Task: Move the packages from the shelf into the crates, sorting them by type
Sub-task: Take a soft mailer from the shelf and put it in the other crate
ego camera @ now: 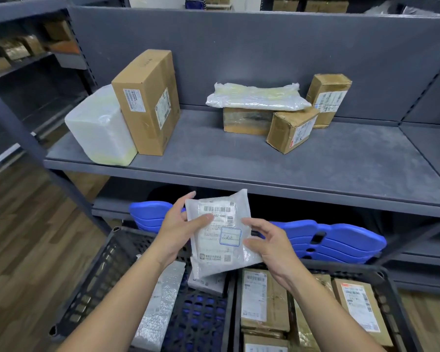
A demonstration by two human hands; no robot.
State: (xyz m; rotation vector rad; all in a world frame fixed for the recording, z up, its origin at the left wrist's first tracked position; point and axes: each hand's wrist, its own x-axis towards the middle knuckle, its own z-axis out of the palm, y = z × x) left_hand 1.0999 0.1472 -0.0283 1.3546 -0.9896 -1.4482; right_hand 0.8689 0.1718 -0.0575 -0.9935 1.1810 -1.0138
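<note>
Mailer (pixel 219 240) under inspection: a flat white plastic packet with a barcode label. I see it held at lower centre of the frame, above the gap between the two crates and below the front edge of the shelf (pixel 264 158).

Left hand (pixel 178 232): it grips the mailer's left edge. The thumb lies across the front near the label and the fingers are curled behind. Narrow, firm hold.

Right hand (pixel 272 247): the fingers are half curled and spread. The index tip and thumb tip touch the mailer's right edge, and its lower right corner runs under the palm. I cannot tell whether this hand clamps the packet or only steadies it.

Left crate (pixel 107 255), lower left: it contains a long bubble-wrap package (pixel 160 301) and a small white packet (pixel 208 280).

Right crate (pixel 389 283), lower right: it contains cardboard boxes, among them one (pixel 262 298) near the divide and one (pixel 358 306) at the far right.

Items on the shelf:
- A white wrapped block (pixel 99 128) touches a tall carton (pixel 148 100), centre left.
- A clear bag (pixel 257 96) lies on top of a taped box (pixel 247 120), centre right.
- A tilted small carton (pixel 292 129) leans against the taped box.
- An upright carton (pixel 328 97) stands just behind the small carton, against the back panel.

Blue moulded pieces (pixel 341 237) are stacked on the lower level behind the hands.
</note>
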